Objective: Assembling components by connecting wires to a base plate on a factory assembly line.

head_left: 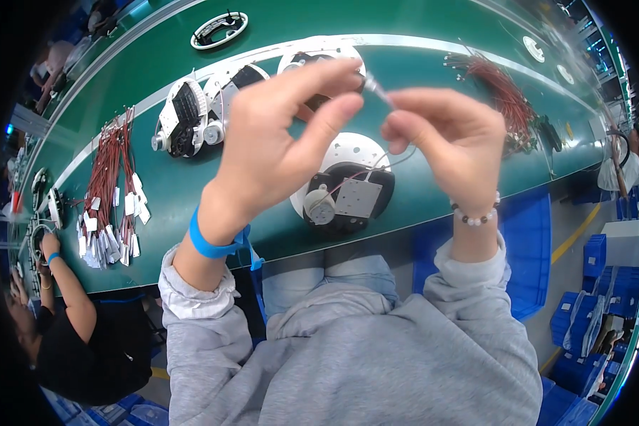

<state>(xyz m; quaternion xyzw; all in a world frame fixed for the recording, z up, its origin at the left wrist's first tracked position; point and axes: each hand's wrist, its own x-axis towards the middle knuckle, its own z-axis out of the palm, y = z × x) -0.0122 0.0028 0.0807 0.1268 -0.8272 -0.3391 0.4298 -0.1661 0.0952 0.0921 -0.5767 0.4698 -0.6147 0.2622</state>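
My left hand (277, 131) is raised over the bench, thumb and forefinger apart with nothing between their tips. Facing it, my right hand (447, 131) is closed in a pinch on a thin pale strip (380, 92), blurred, that points toward my left fingertips. Whether the strip touches the left hand I cannot tell. A thin grey wire (405, 157) loops from below my right fingers toward a round white-and-black unit (355, 197). That unit lies beneath my hands near the bench's front edge, with a motor-like cylinder (319, 207) and a pale square plate on it.
Similar units (183, 117) stand behind my left hand. Bundles of red wires with white tags (110, 184) lie at left, more red wires (500, 92) at far right. A black-and-white ring (220, 30) sits farther back. Another person's arm (71, 284) reaches in at left. Blue bins (582, 316) stand at right.
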